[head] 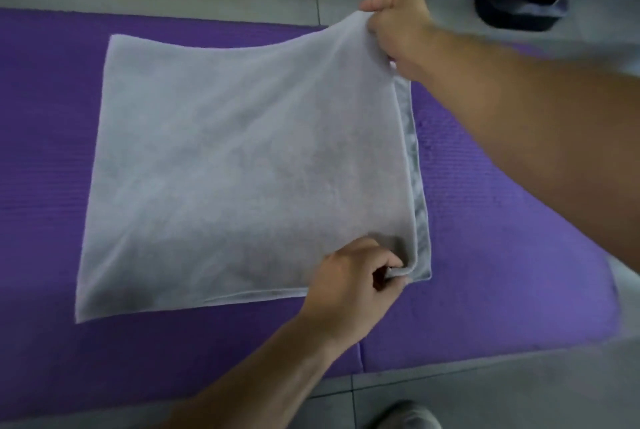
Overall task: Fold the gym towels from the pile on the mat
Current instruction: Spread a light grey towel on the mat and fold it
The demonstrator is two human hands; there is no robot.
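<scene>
Near edge: toe of a grey shoe (405, 416) on the grey tiled floor (485, 390), blurred, just short of the mat.

Purple mat (502, 255) runs left to right across the view; its near right corner is rounded and a seam shows in the near edge.

Left hand (349, 283): forearm enters from the near side and the hand sits at the towel's near right corner. Fingers are curled, with thumb and forefinger pinching the top layer at that corner. The corner is held low, close to the mat. The pinch is tight, with no gap visible between the fingertips.

Grey towel (235, 168): lies on the mat, left of centre, doubled over into a rough square. Left edge and near edge lie flat on the mat. The top layer rises towards the far right. Along the right side a narrow strip of the under layer (414, 165) shows, flat on the mat and not lined up with the top edge.

Right hand (398, 26): arm crosses from the right, above the mat. Fingers are curled over the far right corner of the top layer and grip it, bunched, lifted off the mat. The thumb's position cannot be told.

Far right: black foot of some equipment (519, 9) stands on the floor beyond the mat, well apart from the towel
</scene>
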